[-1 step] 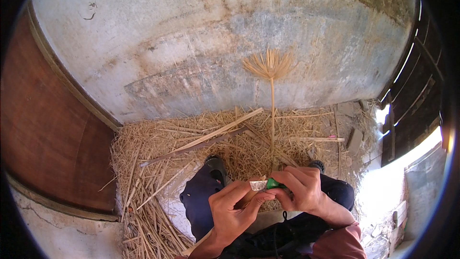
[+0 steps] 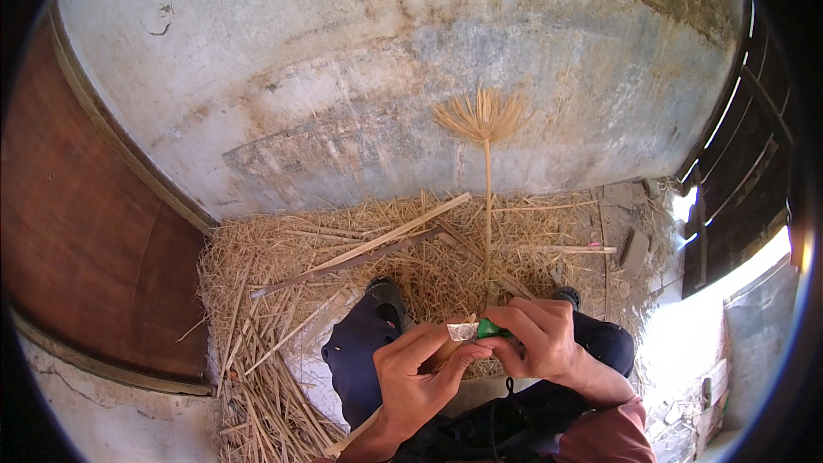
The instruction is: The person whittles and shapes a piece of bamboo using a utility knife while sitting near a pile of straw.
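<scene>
Two narrow grips at the frame's lower centre, left hand (image 2: 416, 380) around a pale strip (image 2: 443, 352), right hand (image 2: 538, 339) pinching a green-and-silver object (image 2: 485, 328), suggest work under way, neither piece yet set down.

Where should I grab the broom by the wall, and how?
The broom is probably best held around the middle of its stick, coming from the near side. The stick is thin, straight and bare, with the wall behind; the bristles on top fan out loosely, so they'd likely be harder to hold.
</scene>
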Action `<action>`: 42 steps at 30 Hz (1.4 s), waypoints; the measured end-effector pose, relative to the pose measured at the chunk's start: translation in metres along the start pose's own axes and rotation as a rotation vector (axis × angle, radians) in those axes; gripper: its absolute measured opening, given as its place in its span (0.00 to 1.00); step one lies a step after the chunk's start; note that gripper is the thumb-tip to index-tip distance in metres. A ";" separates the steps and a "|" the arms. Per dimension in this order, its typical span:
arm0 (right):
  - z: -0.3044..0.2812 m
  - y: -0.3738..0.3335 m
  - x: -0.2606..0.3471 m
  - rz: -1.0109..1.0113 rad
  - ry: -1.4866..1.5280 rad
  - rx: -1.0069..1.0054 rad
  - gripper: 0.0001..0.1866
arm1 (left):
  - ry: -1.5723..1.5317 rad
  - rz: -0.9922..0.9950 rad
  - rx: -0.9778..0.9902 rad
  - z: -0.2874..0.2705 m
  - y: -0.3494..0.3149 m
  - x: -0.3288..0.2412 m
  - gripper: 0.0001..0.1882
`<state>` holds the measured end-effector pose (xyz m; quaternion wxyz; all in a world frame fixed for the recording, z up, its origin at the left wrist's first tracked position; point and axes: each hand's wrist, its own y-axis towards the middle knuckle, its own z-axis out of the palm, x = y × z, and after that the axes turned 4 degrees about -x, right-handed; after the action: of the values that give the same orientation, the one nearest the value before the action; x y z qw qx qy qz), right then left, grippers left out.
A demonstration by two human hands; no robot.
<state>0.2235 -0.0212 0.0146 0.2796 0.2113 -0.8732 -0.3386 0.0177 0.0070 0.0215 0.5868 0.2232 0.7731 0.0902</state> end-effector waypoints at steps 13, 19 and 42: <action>0.004 -0.001 -0.006 0.025 0.063 0.027 0.17 | 0.034 -0.021 0.091 -0.002 0.000 0.015 0.17; 0.002 0.002 -0.009 -0.004 0.048 0.078 0.17 | -0.002 -0.008 0.042 0.004 -0.001 0.022 0.23; -0.002 0.003 -0.005 -0.032 0.029 0.065 0.19 | -0.216 -0.109 -0.036 0.009 -0.002 0.009 0.21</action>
<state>0.2280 -0.0174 0.0165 0.2800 0.2392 -0.8760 -0.3114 0.0245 0.0084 0.0107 0.6745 0.1787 0.7147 0.0474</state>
